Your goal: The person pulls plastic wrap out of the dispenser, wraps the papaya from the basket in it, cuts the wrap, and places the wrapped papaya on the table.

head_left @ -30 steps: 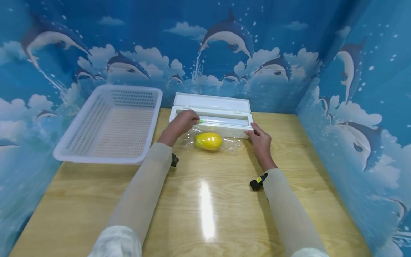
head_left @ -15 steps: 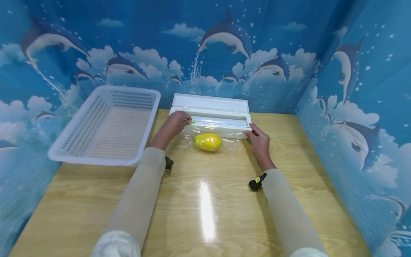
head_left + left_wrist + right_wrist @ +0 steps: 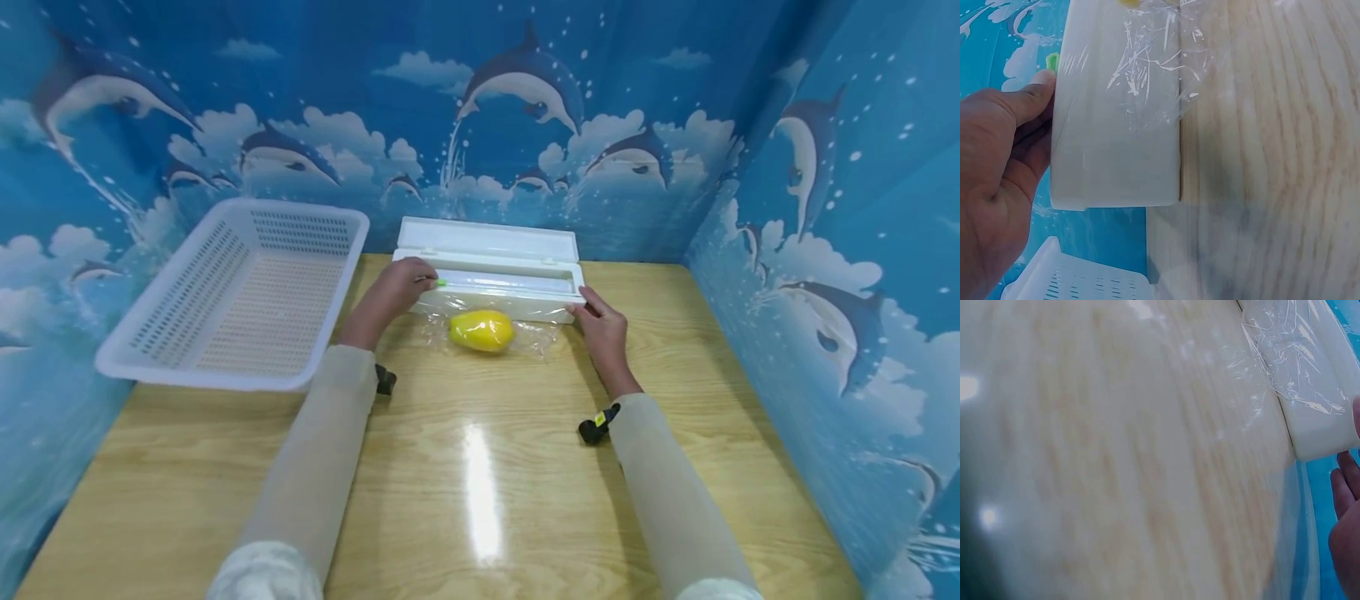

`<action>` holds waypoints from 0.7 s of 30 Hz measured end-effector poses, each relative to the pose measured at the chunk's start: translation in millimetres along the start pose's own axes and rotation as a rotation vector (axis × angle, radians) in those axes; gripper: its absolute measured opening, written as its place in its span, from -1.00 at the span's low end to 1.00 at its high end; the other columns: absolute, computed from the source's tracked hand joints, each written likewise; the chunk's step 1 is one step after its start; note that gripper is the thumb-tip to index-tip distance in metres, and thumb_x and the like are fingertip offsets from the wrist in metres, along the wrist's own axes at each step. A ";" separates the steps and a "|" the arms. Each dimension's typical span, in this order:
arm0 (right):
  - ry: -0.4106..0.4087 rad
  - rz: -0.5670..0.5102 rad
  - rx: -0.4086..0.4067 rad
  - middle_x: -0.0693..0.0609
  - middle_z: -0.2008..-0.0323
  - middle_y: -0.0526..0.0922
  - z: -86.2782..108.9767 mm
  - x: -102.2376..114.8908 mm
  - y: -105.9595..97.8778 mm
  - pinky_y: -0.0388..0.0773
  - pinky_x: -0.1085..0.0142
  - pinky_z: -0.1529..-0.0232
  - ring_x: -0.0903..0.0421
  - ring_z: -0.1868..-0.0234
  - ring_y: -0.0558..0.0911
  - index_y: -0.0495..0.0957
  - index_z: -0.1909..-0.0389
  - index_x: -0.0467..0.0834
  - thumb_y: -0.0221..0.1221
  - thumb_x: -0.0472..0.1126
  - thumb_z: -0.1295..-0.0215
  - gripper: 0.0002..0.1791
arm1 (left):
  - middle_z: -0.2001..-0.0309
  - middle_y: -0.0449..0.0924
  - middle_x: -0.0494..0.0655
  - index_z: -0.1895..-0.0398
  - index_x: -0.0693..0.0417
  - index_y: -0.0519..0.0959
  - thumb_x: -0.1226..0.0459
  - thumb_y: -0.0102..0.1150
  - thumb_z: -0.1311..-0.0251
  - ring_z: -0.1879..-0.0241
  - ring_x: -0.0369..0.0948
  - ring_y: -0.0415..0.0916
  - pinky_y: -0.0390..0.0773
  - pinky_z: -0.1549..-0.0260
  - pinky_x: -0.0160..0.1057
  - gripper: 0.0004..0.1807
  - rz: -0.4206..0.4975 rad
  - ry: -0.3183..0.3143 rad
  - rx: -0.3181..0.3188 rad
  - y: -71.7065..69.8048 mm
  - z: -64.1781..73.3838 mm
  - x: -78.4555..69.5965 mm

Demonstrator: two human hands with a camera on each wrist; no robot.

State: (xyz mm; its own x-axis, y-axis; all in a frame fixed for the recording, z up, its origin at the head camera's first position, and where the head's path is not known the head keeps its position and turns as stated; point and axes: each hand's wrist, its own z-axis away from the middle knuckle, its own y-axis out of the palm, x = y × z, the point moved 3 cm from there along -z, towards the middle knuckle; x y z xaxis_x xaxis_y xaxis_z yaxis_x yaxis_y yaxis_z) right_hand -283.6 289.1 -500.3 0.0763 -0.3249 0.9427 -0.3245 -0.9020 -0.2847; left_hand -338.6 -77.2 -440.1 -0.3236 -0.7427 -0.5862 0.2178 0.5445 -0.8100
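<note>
A white cling film dispenser box [image 3: 498, 307] stands at the back of the table with its lid [image 3: 487, 239] tipped back. A roll [image 3: 502, 282] lies inside. Over the front edge hangs clear cling film [image 3: 1147, 69], in which a yellow mango-shaped fruit [image 3: 482, 331] lies on the table. At the box's left part, my left hand [image 3: 397, 292] pinches a small green slide cutter [image 3: 1052, 61] on the top front edge; its curled lower fingers are partly hidden. My right hand [image 3: 603, 329] holds the right front corner between thumb and fingers.
To the left stands a white perforated plastic basket [image 3: 341, 308], close to my left forearm. Blue dolphin-print curtains [image 3: 420, 100] border the wooden table [image 3: 540, 500] behind and at both sides.
My left hand has slid leftward along the box's front edge with the green slide cutter. The right hand keeps its hold on the corner, and the fruit stays in place.
</note>
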 end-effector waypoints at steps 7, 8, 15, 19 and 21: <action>0.009 0.001 -0.007 0.04 -0.36 0.49 0.5 1.4 -0.1 0.52 0.43 -0.22 0.14 -0.37 0.49 0.57 -0.25 0.02 0.40 0.02 -0.23 -0.44 | -0.14 0.61 0.15 -0.07 0.19 0.65 0.32 0.13 -0.42 -0.19 0.07 0.51 0.51 -0.23 0.05 -0.75 -0.032 0.016 0.000 -6.1 2.7 7.4; 0.009 -0.001 -0.007 0.04 -0.35 0.50 0.7 1.6 -0.3 0.52 0.44 -0.21 0.14 -0.36 0.50 0.57 -0.25 0.02 0.40 0.02 -0.23 -0.44 | -0.12 0.62 0.14 -0.06 0.19 0.65 0.32 0.14 -0.42 -0.17 0.06 0.52 0.52 -0.22 0.05 -0.76 -0.038 0.016 -0.011 -7.8 3.7 10.4; 0.014 0.018 -0.005 0.10 -0.34 0.52 3.4 3.6 -0.1 0.55 0.43 -0.18 0.17 -0.31 0.53 0.56 -0.26 0.07 0.37 0.02 -0.26 -0.46 | -0.11 0.61 0.26 -0.02 0.29 0.65 0.39 0.13 -0.41 -0.21 0.16 0.49 0.50 -0.22 0.12 -0.77 -0.039 0.053 -0.094 -25.1 19.4 34.1; 0.012 0.014 -0.008 0.10 -0.33 0.52 3.4 1.7 -1.1 0.55 0.43 -0.19 0.20 -0.31 0.53 0.56 -0.26 0.07 0.38 0.02 -0.26 -0.46 | -0.20 0.57 0.26 -0.08 0.27 0.65 0.37 0.11 -0.43 -0.29 0.17 0.43 0.45 -0.27 0.14 -0.74 -0.006 0.020 -0.115 -30.0 26.1 41.6; 0.007 0.007 -0.006 0.09 -0.33 0.53 3.0 0.9 0.5 0.55 0.46 -0.17 0.20 -0.30 0.54 0.57 -0.26 0.06 0.38 0.01 -0.25 -0.46 | -0.19 0.57 0.25 -0.08 0.26 0.65 0.37 0.11 -0.43 -0.27 0.15 0.45 0.49 -0.24 0.13 -0.74 0.007 -0.004 -0.136 -31.1 29.3 44.5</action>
State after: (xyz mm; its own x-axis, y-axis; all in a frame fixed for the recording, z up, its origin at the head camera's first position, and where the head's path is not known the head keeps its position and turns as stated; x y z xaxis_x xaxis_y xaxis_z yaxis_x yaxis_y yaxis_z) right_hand -280.8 287.5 -500.1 0.0671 -0.3288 0.9420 -0.3303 -0.8982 -0.2900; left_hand -332.8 -138.6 -441.4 -0.3190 -0.7403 -0.5918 0.0927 0.5970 -0.7969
